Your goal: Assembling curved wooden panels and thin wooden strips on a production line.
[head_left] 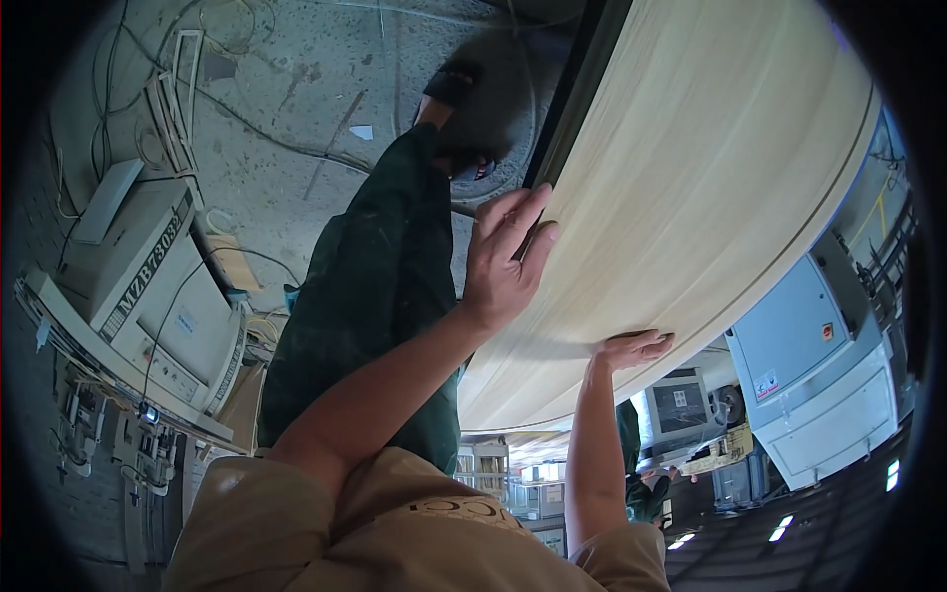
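Head view, from the left: a pale machine cabinet (173, 306) with dark lettering stands beside the person, and cables (286, 143) run across the grey concrete floor (296, 59) behind it. A small white scrap (362, 132) lies on that floor. Next come the person's dark green trousers (370, 261), reaching up the picture to a foot in a dark sandal (454, 87), with the tan shirt (414, 528) along the lower edge.

Near the middle, the left hand (513, 242) holds the long side of a large, light wood-grain panel (710, 178), its thumb and fingers set narrowly about the dark edge strip (577, 94); how firmly it presses cannot be told. The panel fills the upper right and centre, its outline bowed by the lens. Farther right and lower, the right hand (631, 348) lies flattened on the panel's face, near the opposite edge, its fingers extended and not wrapped around anything.

Beyond that edge, part of another person in green (646, 496) shows, then a grey-blue cabinet (799, 345) with an orange-red switch (827, 333).
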`<state>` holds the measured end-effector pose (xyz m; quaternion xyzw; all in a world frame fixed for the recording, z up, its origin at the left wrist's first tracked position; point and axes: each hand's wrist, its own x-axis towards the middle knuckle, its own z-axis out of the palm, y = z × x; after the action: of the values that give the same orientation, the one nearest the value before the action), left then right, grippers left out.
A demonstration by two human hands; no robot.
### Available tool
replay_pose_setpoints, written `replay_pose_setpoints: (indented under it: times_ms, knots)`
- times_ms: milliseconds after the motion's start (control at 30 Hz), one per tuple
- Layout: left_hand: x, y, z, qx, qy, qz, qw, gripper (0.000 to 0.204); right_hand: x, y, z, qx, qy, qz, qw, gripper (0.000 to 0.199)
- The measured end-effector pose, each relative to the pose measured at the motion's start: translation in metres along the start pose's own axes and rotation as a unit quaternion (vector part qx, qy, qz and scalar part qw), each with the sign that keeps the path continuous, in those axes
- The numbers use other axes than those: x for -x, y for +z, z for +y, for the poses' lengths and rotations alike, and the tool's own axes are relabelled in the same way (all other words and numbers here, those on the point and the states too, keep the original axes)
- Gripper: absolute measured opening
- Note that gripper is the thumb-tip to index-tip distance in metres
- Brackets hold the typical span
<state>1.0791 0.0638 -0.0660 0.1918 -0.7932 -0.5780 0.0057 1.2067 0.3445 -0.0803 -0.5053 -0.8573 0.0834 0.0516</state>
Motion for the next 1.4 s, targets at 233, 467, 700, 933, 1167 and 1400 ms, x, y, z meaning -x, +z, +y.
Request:
replay_pose_setpoints:
  times_ms: [233, 467, 700, 933, 1167, 1400]
  knots:
    - [-0.007, -0.007, -0.002, 0.002, 0.015, -0.012, 1.0, 0.043, 0.003, 0.002, -0.006, -0.008, -0.01, 0.003, 1.0, 0.074]
    - [-0.011, 0.008, 0.009, -0.01, 0.003, -0.071, 0.997, 0.047, -0.027, -0.016, 0.023, -0.251, 0.042, -0.043, 0.966, 0.062]
    - [-0.019, 0.009, 0.03, -0.089, -0.029, -0.098, 0.991, 0.072, -0.158, -0.028, -0.078, -0.112, -0.207, 0.044, 0.971, 0.055]
    - [0.001, 0.025, 0.049, -0.159, -0.009, -0.087, 0.983, 0.077, -0.252, -0.027, -0.065, -0.035, -0.265, -0.012, 0.964, 0.066]
    - [-0.003, 0.03, 0.044, -0.103, -0.01, -0.04, 0.994, 0.074, -0.292, -0.015, -0.036, -0.089, -0.222, -0.102, 0.966, 0.057]
    - [-0.005, 0.021, 0.036, -0.143, 0.004, -0.025, 0.989, 0.08, -0.279, -0.029, -0.056, -0.045, -0.216, -0.139, 0.966, 0.072]
